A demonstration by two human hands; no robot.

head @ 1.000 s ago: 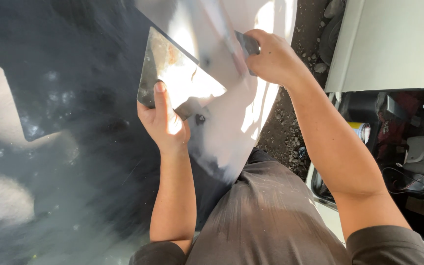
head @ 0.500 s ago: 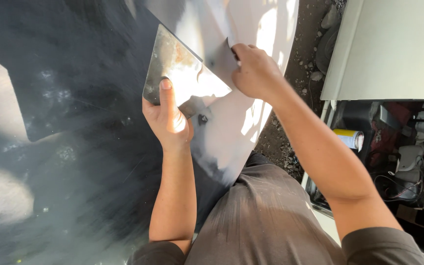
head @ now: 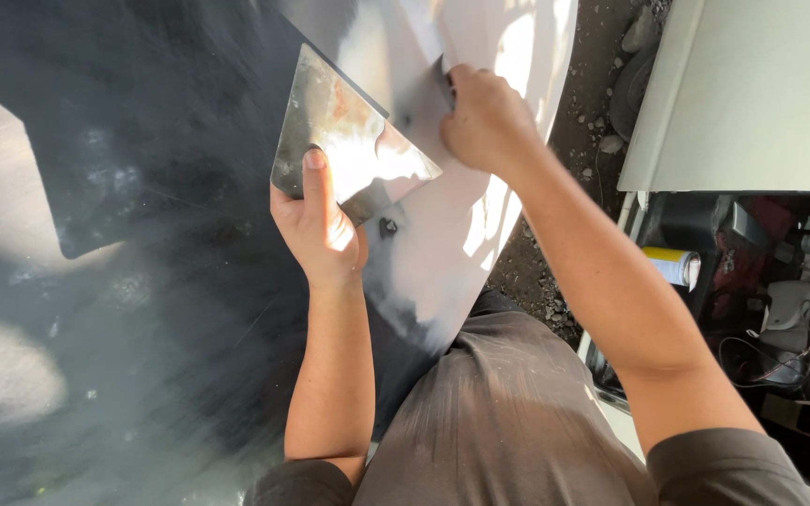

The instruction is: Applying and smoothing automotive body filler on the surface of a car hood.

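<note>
Since the earlier frame, the right hand (head: 487, 120) has slid left along the white car panel (head: 517, 56) and now sits close to the far corner of the flat metal plate (head: 349, 141). Its fingers are curled tight around a small dark tool (head: 443, 77), mostly hidden, pressed against the panel. Left hand (head: 319, 230) clamps the plate's near edge, thumb flat on its stained upper face, holding it tilted over the dark sanded bodywork (head: 133, 141). Far right, a yellow-capped spray can (head: 672, 265) lies among clutter beside a pale grey board (head: 752, 94).
</note>
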